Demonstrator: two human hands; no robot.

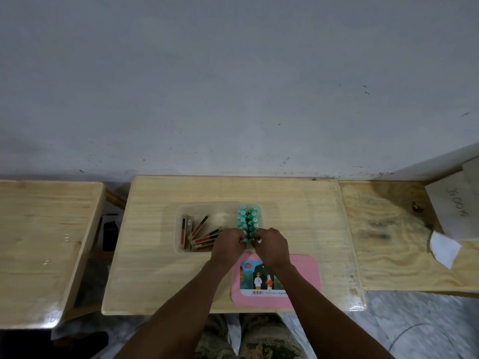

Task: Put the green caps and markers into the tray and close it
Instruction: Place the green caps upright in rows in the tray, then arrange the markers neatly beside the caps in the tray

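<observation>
While both of my hands meet at the near end of the green caps (247, 224) standing in two rows at the right side of the clear tray (171, 229), my left hand (229, 242) and right hand (270, 244) pinch closed on something small there, though I cannot tell exactly what. I judge the caps light, hard and easily toppled, best pinched by the sides. The pink lid (300, 281) lies on the surface, just in front of the tray.
</observation>
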